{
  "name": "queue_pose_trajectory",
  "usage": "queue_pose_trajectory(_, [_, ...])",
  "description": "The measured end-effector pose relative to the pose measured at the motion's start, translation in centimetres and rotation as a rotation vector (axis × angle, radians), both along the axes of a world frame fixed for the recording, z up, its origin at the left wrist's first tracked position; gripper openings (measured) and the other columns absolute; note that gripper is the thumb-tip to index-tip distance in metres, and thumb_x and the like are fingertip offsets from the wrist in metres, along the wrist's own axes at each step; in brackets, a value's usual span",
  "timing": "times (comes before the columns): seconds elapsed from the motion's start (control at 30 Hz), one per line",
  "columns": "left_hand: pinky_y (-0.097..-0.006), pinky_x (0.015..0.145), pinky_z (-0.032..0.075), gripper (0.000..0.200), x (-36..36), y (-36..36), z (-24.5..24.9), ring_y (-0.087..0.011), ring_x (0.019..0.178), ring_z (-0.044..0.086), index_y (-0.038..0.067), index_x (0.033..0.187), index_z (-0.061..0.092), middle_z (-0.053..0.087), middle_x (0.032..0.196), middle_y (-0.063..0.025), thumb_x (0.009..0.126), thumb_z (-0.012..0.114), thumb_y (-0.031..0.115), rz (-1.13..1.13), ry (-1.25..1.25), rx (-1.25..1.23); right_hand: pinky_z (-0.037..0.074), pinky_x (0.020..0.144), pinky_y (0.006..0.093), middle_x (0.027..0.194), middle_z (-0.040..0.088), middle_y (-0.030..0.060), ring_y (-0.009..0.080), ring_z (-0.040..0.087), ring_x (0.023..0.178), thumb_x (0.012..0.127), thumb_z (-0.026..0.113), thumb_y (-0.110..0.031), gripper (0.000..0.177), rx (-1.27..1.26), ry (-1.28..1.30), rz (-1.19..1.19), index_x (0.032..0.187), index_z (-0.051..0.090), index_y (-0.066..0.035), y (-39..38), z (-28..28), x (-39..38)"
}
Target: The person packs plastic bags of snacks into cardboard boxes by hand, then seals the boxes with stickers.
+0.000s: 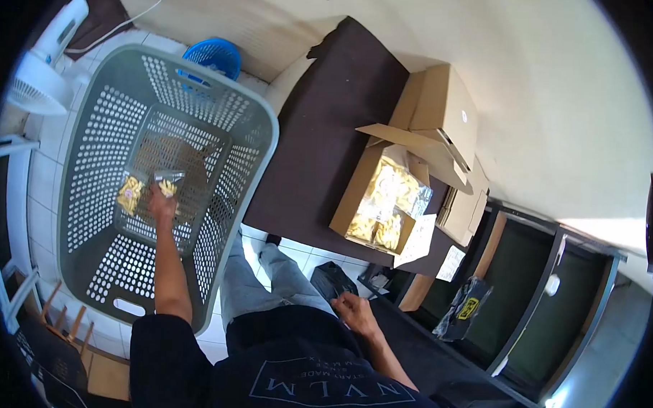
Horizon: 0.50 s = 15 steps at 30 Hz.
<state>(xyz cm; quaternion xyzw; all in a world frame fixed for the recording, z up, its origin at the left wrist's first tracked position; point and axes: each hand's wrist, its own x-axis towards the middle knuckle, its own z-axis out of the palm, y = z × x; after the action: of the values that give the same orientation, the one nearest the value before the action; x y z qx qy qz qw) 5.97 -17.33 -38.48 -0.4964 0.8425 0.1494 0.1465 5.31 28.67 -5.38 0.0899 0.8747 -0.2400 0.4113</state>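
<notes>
My left hand (162, 202) reaches down into a large grey laundry basket (260, 155), fingers closed on a small clear bag of yellow snacks (169, 186). Just left of it, a second clear snack bag (130, 194) lies on the basket floor. My right hand (357, 313) is by my right hip with its fingers curled in; I cannot tell what it grips, if anything. Beyond that hand sits a black plastic bag (332, 278), which overlaps its fingers in this view.
On the dark-covered table (307, 146) stands an open cardboard box (350, 197) holding several snack bags. Another carton (449, 100) is behind it, and paper sheets (417, 239) lie beside it. A blue basket (215, 55) and a white fan (43, 82) stand beyond the grey basket.
</notes>
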Motion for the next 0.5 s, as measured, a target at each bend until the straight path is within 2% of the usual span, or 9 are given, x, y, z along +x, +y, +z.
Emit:
queue_pose_trajectory(0.03, [-0.0433,0.097,0.041,0.064,1.2,-0.7,-1.2,-0.0354,0.111,0.054,0.001,0.125,0.045,0.055,0.122,-0.0175,0.073,0.077,0.021,0.058,0.181,0.136,0.044,0.055,0.0355,0.064,0.059,0.0155,0.0203,0.058,0.058,0.088,0.066,-0.027,0.028,-0.013,-0.012,-0.005,0.083,0.064,0.001,0.0,-0.1,-0.5])
queue_pose_trajectory(0.07, [-0.0414,0.096,0.042,0.065,2.2,-1.2,-1.2,-0.034,0.109,0.055,0.0,0.124,0.045,0.055,0.12,-0.0182,0.071,0.079,0.018,0.112,0.358,0.274,0.045,0.054,0.0344,0.063,0.06,0.0138,0.0197,0.058,0.056,0.088,0.066,-0.027,0.028,-0.036,0.039,0.03,0.082,0.064,0.0,0.3,-0.2,-0.9])
queue_pose_trajectory(0.1, [-0.0414,0.096,0.042,0.065,2.5,-1.1,0.2,-0.034,0.109,0.055,0.0,0.124,0.045,0.055,0.12,-0.0182,0.071,0.079,0.018,0.091,0.362,0.258,0.045,0.053,0.0327,0.062,0.06,0.0115,0.0183,0.058,0.055,0.089,0.065,-0.027,0.028,-0.081,0.03,0.001,0.084,0.064,0.001,-0.5,1.0,-2.1])
queue_pose_trajectory(0.17, [-0.0356,0.092,0.045,0.069,2.7,0.1,4.3,-0.0278,0.103,0.056,-0.002,0.126,0.042,0.055,0.116,-0.016,0.071,0.081,0.014,0.278,0.736,0.431,0.045,0.053,0.0309,0.06,0.059,0.0096,0.0157,0.058,0.054,0.089,0.065,-0.026,0.027,-0.154,0.072,-0.008,0.086,0.064,0.001,-0.5,1.7,-3.3])
queue_pose_trajectory(0.23, [-0.0306,0.089,0.045,0.073,1.4,1.9,11.7,-0.0206,0.102,0.054,-0.003,0.13,0.036,0.053,0.116,-0.0119,0.073,0.08,0.015,0.357,0.803,0.511,0.044,0.052,0.028,0.058,0.058,0.0072,0.0114,0.056,0.054,0.09,0.065,-0.023,0.024,-0.22,0.164,-0.052,0.087,0.063,0.001,-0.1,2.4,-4.2])
queue_pose_trajectory(0.27, [-0.0306,0.089,0.045,0.074,1.2,2.8,14.6,-0.0206,0.103,0.054,-0.001,0.135,0.032,0.052,0.119,-0.0126,0.077,0.076,0.01,0.444,0.896,0.669,0.044,0.054,0.0275,0.061,0.059,0.0063,0.0107,0.056,0.056,0.089,0.066,-0.023,0.023,-0.264,0.138,-0.103,0.089,0.063,0.0,0.5,2.4,-4.6])
queue_pose_trajectory(0.37, [-0.0304,0.087,0.048,0.078,0.9,6.2,20.8,-0.0206,0.104,0.054,0.0,0.14,0.027,0.049,0.122,-0.0147,0.077,0.072,0.003,0.38,0.972,0.682,0.046,0.058,0.0263,0.069,0.062,0.0057,0.0102,0.056,0.062,0.088,0.068,-0.022,0.023,-0.477,0.133,-0.179,0.094,0.062,0.0,2.2,2.3,-6.2])
queue_pose_trajectory(0.43, [-0.0308,0.084,0.052,0.087,-1.0,12.0,26.8,-0.0217,0.104,0.055,0.002,0.144,0.019,0.047,0.125,-0.0171,0.074,0.07,-0.003,0.319,0.986,0.708,0.047,0.061,0.0257,0.075,0.063,0.0061,0.0102,0.056,0.065,0.087,0.07,-0.022,0.025,-0.637,0.149,-0.201,0.098,0.062,-0.001,3.0,2.6,-7.1])
queue_pose_trajectory(0.5, [-0.0331,0.081,0.055,0.099,-2.3,19.4,30.4,-0.0238,0.103,0.057,0.002,0.145,0.013,0.047,0.122,-0.0193,0.067,0.074,-0.005,0.194,0.9,0.763,0.049,0.066,0.0256,0.088,0.064,0.0082,0.0113,0.059,0.075,0.085,0.072,-0.022,0.032,-0.897,0.209,-0.184,0.106,0.061,-0.001,3.2,4.0,-8.5])
